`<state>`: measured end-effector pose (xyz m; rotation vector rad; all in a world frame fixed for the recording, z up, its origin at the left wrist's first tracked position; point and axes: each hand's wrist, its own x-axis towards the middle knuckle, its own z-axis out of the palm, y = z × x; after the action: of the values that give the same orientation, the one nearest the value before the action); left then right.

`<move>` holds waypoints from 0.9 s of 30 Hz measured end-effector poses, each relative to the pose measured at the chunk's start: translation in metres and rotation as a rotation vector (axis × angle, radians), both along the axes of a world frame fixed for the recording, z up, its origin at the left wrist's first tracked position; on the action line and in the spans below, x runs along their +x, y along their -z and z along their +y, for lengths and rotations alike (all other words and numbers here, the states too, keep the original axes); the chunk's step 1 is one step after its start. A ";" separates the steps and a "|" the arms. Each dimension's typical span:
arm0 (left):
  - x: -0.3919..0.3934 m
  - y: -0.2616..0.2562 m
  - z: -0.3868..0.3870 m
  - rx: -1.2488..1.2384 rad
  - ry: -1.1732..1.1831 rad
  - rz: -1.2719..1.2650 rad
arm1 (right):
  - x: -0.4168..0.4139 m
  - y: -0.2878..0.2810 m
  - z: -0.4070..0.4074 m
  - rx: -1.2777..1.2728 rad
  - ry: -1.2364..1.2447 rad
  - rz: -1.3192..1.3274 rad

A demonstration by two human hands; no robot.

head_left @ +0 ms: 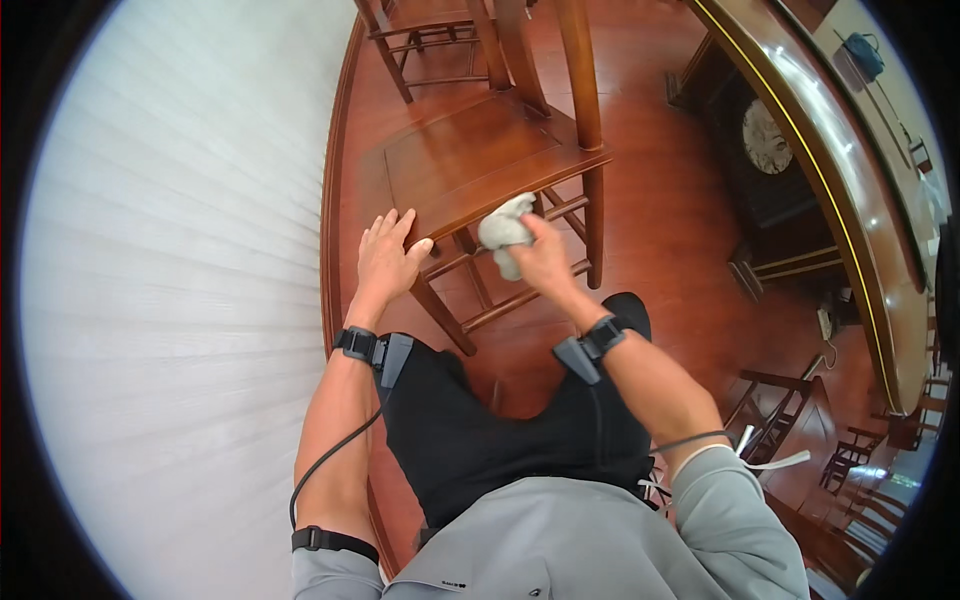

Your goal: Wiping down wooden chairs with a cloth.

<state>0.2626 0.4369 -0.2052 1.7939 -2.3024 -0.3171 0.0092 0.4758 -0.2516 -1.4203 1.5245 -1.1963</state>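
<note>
A reddish-brown wooden chair (480, 150) stands before me, its seat facing up and its back posts towards the top of the view. My left hand (390, 251) rests with spread fingers on the near left corner of the seat. My right hand (544, 259) grips a crumpled whitish cloth (504, 231) at the seat's front edge, over the stretchers below. Whether the cloth touches the edge is not plain. Both wrists wear black straps with grey devices and cables.
A pale pleated curtain (187, 300) runs along the left. Another wooden chair (435, 37) stands beyond this one. On the right is a large curved table (840, 187) with a dark base; a white power strip (825, 322) and more chairs lie below it.
</note>
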 end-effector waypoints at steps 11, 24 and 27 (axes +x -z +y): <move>0.000 0.004 -0.002 0.022 -0.029 -0.013 | 0.107 0.036 0.048 -0.032 -0.148 0.131; 0.000 0.000 0.007 -0.075 -0.004 -0.055 | 0.141 0.050 0.052 0.146 -0.243 0.021; -0.003 -0.002 0.005 -0.077 -0.001 -0.062 | 0.138 0.072 0.060 0.140 -0.209 0.068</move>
<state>0.2591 0.4414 -0.2027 1.7912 -2.3215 -0.1727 0.1474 0.5356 -0.3234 -1.4973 1.4356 -0.9070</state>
